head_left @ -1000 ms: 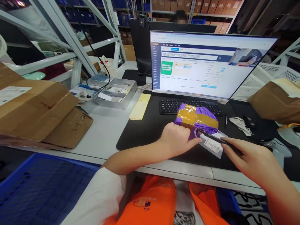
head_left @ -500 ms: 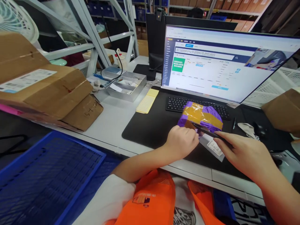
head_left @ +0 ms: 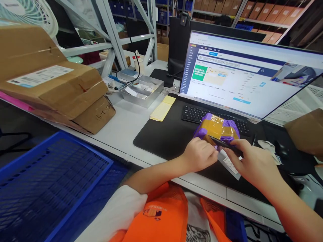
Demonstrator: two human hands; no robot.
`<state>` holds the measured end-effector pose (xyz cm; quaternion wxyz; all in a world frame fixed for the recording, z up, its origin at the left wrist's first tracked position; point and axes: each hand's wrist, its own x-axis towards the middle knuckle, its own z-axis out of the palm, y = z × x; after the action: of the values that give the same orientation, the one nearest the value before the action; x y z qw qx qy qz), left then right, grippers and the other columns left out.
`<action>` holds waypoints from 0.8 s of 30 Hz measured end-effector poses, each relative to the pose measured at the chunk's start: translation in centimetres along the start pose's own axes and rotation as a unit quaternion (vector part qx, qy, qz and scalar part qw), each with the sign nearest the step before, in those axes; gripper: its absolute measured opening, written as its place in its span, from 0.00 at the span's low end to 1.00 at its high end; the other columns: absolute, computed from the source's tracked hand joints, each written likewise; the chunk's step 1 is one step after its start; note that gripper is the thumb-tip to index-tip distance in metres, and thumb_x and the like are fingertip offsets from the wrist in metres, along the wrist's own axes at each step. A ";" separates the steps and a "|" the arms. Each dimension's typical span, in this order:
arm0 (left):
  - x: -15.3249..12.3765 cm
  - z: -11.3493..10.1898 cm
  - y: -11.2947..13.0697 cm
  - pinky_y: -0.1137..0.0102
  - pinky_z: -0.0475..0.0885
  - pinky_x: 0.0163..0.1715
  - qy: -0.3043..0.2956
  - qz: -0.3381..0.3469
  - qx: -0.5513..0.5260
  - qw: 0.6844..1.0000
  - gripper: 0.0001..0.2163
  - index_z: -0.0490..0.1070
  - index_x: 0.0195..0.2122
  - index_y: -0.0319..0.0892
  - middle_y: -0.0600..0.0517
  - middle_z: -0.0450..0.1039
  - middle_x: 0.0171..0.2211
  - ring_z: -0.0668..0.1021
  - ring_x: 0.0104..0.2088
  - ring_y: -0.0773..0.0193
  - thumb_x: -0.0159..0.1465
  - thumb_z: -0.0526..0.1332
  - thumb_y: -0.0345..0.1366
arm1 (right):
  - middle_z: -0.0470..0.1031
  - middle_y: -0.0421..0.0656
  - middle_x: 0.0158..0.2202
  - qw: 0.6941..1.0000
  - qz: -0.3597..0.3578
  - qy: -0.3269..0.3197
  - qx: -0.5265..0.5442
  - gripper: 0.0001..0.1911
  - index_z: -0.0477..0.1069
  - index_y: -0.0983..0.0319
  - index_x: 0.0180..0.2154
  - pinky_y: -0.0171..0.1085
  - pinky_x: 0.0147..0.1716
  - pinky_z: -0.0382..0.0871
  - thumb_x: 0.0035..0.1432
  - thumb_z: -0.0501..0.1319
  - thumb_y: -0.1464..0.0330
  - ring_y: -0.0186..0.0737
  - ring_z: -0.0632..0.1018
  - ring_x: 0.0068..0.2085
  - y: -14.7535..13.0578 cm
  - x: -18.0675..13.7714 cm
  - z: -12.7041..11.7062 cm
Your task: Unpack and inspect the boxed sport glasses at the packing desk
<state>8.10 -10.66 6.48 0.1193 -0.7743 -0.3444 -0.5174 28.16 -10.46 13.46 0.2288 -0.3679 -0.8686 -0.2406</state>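
Note:
A small parcel wrapped in purple plastic and brown tape lies on the black desk mat, just in front of the keyboard. My left hand grips the parcel's near left corner. My right hand holds a thin black blade-like tool against the parcel's near edge. A clear sleeve with a white label hangs from the parcel under the tool.
A lit monitor stands behind the keyboard. Cardboard boxes are stacked at the left, another at the right. A metal tray, yellow label sheets and a mouse lie on the desk. A blue crate sits below left.
My right hand has slid left along the tool toward the parcel, closing up on my left hand. The view has shifted left and down.

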 end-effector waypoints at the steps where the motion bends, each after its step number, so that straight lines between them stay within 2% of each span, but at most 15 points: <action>1: -0.1 0.0 0.0 0.65 0.59 0.29 0.003 -0.001 -0.003 1.000 0.15 0.64 0.23 0.42 0.55 0.68 0.20 0.70 0.23 0.67 0.69 0.55 0.33 | 0.74 0.40 0.22 1.000 0.002 0.009 0.002 0.20 0.71 0.66 0.41 0.36 0.20 0.57 0.73 0.54 0.55 0.36 0.74 0.19 0.0 -0.1 0.5; 3: -0.4 0.0 0.1 0.64 0.59 0.28 0.019 -0.005 -0.011 1.000 0.14 0.63 0.23 0.42 0.55 0.66 0.20 0.69 0.24 0.66 0.67 0.56 0.33 | 0.76 0.42 0.24 1.000 0.002 0.025 0.002 0.20 0.71 0.66 0.40 0.35 0.21 0.60 0.73 0.54 0.55 0.37 0.76 0.20 0.1 -0.3 1.4; 5: -0.7 -0.4 -0.3 0.65 0.62 0.30 0.061 -0.017 -0.027 0.998 0.11 0.63 0.25 0.43 0.54 0.67 0.22 0.70 0.27 0.65 0.65 0.58 0.33 | 0.77 0.43 0.25 0.999 0.004 0.036 0.001 0.21 0.72 0.65 0.38 0.36 0.22 0.62 0.72 0.54 0.55 0.38 0.76 0.20 0.3 -0.5 2.3; 8: -0.8 -1.3 -2.6 0.61 0.71 0.45 0.144 -0.071 -0.086 0.983 0.05 0.68 0.35 0.42 0.47 0.73 0.38 0.76 0.42 0.59 0.65 0.60 0.37 | 0.76 0.42 0.23 0.999 0.018 0.040 0.014 0.22 0.73 0.64 0.35 0.36 0.21 0.62 0.72 0.54 0.53 0.38 0.75 0.19 0.5 -0.8 3.2; 9: -0.7 -1.5 -3.9 0.57 0.71 0.51 0.143 -0.090 -0.114 0.979 0.08 0.69 0.41 0.42 0.43 0.73 0.47 0.76 0.50 0.55 0.65 0.61 0.40 | 0.76 0.42 0.23 0.999 0.025 0.037 0.019 0.23 0.73 0.64 0.34 0.36 0.21 0.62 0.72 0.54 0.53 0.38 0.75 0.19 0.5 -0.9 3.3; 10: -0.4 -1.6 -5.4 0.53 0.69 0.57 0.116 -0.106 -0.145 0.977 0.14 0.70 0.48 0.42 0.39 0.69 0.56 0.73 0.58 0.51 0.66 0.62 0.44 | 0.76 0.42 0.22 0.999 0.032 0.032 0.023 0.23 0.73 0.63 0.33 0.36 0.21 0.61 0.71 0.55 0.53 0.38 0.75 0.19 0.5 -0.9 3.5; 12: 0.3 -1.3 -8.5 0.48 0.62 0.66 -0.002 -0.114 -0.214 0.970 0.30 0.66 0.61 0.45 0.37 0.51 0.71 0.60 0.71 0.43 0.63 0.65 0.56 | 0.75 0.41 0.21 0.998 0.043 0.021 0.029 0.23 0.74 0.63 0.30 0.37 0.20 0.60 0.71 0.55 0.53 0.39 0.74 0.19 0.5 -1.0 3.7; 14: 0.9 -0.3 -11.1 0.46 0.54 0.70 -0.121 -0.108 -0.291 0.943 0.42 0.60 0.68 0.50 0.41 0.39 0.75 0.49 0.75 0.39 0.58 0.67 0.63 | 0.72 0.40 0.18 0.998 0.046 0.017 0.036 0.24 0.74 0.62 0.27 0.37 0.19 0.58 0.70 0.56 0.54 0.38 0.73 0.18 0.4 -0.9 3.9; 16: 1.4 1.2 -12.3 0.47 0.50 0.72 -0.188 -0.101 -0.356 0.910 0.46 0.55 0.71 0.51 0.41 0.40 0.76 0.48 0.75 0.40 0.56 0.68 0.63 | 0.69 0.39 0.16 0.998 0.040 0.024 0.044 0.24 0.73 0.62 0.25 0.38 0.19 0.56 0.70 0.56 0.55 0.38 0.71 0.17 0.3 -0.8 4.3; 18: 1.5 2.7 -12.5 0.48 0.49 0.72 -0.196 -0.099 -0.387 0.895 0.47 0.56 0.71 0.49 0.39 0.48 0.73 0.52 0.74 0.41 0.55 0.70 0.61 | 0.68 0.39 0.16 0.998 0.030 0.042 0.048 0.24 0.71 0.61 0.23 0.38 0.20 0.56 0.71 0.56 0.57 0.38 0.71 0.18 0.2 -0.8 4.6; 20: 1.4 3.9 -12.1 0.49 0.51 0.72 -0.167 -0.099 -0.394 0.899 0.46 0.60 0.68 0.47 0.38 0.54 0.70 0.56 0.73 0.41 0.53 0.72 0.60 | 0.68 0.40 0.16 0.996 0.021 0.073 0.049 0.24 0.69 0.61 0.23 0.37 0.21 0.57 0.71 0.56 0.59 0.37 0.70 0.18 0.2 -0.8 5.0; 24: 1.3 4.7 -11.5 0.51 0.56 0.71 -0.144 -0.097 -0.389 0.905 0.43 0.64 0.64 0.46 0.39 0.58 0.66 0.62 0.69 0.43 0.51 0.74 0.58 | 0.64 0.38 0.17 0.988 0.001 0.137 0.067 0.21 0.63 0.60 0.23 0.36 0.22 0.57 0.69 0.60 0.62 0.34 0.67 0.19 0.6 -1.3 5.7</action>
<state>4.20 0.85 3.57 -0.2930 -0.7879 -0.2026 -0.5024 28.18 -7.45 8.44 0.3704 -0.3159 -0.8427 -0.2298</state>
